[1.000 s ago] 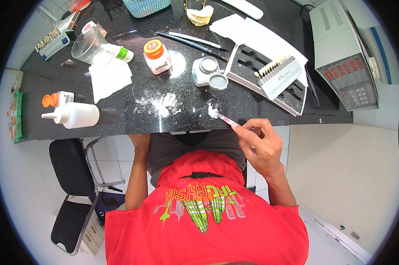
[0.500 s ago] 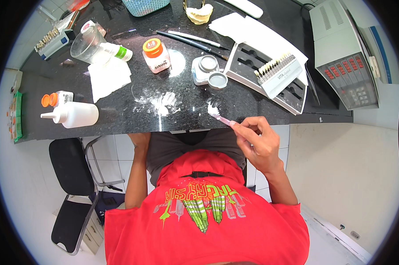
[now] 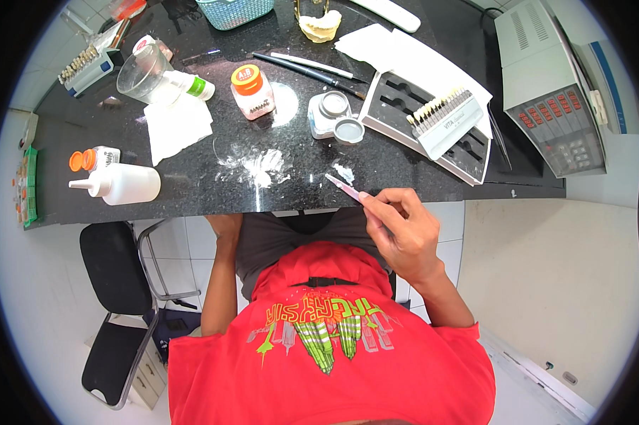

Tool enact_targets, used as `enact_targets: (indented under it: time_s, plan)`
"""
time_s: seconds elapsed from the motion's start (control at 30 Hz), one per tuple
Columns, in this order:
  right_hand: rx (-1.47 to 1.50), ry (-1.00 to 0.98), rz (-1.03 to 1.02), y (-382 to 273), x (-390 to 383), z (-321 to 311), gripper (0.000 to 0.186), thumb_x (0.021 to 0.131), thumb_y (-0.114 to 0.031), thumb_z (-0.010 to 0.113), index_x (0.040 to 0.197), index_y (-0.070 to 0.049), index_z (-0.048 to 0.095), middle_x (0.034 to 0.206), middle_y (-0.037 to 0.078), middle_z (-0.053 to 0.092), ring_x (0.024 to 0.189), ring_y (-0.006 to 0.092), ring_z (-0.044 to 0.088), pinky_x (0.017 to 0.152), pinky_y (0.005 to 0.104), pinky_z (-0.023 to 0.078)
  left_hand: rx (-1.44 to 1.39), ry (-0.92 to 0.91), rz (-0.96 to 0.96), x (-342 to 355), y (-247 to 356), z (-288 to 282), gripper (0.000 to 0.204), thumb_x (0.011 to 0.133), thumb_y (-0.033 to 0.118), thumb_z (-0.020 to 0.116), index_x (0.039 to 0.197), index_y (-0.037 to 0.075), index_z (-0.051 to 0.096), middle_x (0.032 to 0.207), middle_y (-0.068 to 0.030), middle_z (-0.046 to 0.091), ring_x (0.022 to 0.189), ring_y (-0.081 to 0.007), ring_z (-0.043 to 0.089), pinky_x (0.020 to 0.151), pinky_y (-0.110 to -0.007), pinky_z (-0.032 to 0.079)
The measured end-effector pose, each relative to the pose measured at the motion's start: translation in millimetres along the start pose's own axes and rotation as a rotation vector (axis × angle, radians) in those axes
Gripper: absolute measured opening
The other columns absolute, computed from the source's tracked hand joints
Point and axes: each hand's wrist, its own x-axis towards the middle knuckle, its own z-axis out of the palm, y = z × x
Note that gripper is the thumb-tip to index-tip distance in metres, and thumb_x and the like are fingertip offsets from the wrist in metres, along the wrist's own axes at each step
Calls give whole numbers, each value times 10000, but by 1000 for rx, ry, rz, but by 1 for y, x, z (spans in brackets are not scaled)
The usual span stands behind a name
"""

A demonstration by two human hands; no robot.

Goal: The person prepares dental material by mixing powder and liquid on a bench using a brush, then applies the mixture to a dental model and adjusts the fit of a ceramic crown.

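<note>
In my right hand (image 3: 397,234) is a slim pinkish spatula (image 3: 343,185), held between thumb and fingers, its pale tip down at the black worktop just left of a small white paste mound (image 3: 343,172). A wider white powdery smear (image 3: 263,168) lies to the left. Behind the mound stands an open clear jar (image 3: 326,126) with its grey lid tilted out in front. My left hand (image 3: 224,225) rests low at the worktop's front edge, near my lap, its fingers mostly hidden.
Around the black worktop (image 3: 192,195) are a squeeze bottle (image 3: 128,185), orange-lidded jars (image 3: 248,100), a clear cup (image 3: 139,78), brushes (image 3: 305,65), a dental model (image 3: 319,27) and a shade guide (image 3: 447,124) on a case. A control unit (image 3: 553,127) sits right; a chair (image 3: 110,269) left.
My right hand and the spatula have moved slightly left, the tip pulling away from the small white mound to lie beside it. My left hand has stayed in place.
</note>
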Motion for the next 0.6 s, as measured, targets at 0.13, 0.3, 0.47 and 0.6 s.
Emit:
enact_targets:
  time_s: [0.13, 0.3, 0.47, 0.6]
  plan:
    - [46, 8, 77, 8, 6, -11, 309, 770, 35, 760, 1064, -61, 760, 891, 55, 650, 624, 169, 609, 536, 299, 491, -62, 51, 30, -1, -2, 2, 442, 923, 308, 665, 1264, 26, 663, 1292, -201, 652, 1235, -435, 551, 1060, -548, 365]
    - [-59, -28, -109, 34, 37, -21, 244, 779, 21, 759, 1011, -53, 746, 872, 64, 666, 769, 234, 636, 644, 350, 522, -25, 72, 26, 1, 1, 3, 436, 920, 310, 672, 1253, 29, 671, 1280, -197, 660, 1232, -429, 556, 1061, -549, 360]
    - [-214, -88, -278, 37, 43, -16, 298, 720, 13, 758, 1008, -58, 737, 885, 41, 665, 790, 213, 646, 650, 345, 538, 42, 20, 6, 0, 1, 2, 430, 920, 309, 673, 1255, 40, 674, 1285, -189, 660, 1250, -416, 548, 1074, -545, 348]
    - [-268, -94, -364, 41, 41, -21, 321, 686, -18, 764, 1003, -62, 736, 905, 32, 672, 820, 202, 663, 664, 334, 549, 4, 55, 32, 1, -1, 1, 417, 923, 303, 668, 1252, 47, 678, 1286, -178, 663, 1228, -415, 568, 1045, -545, 383]
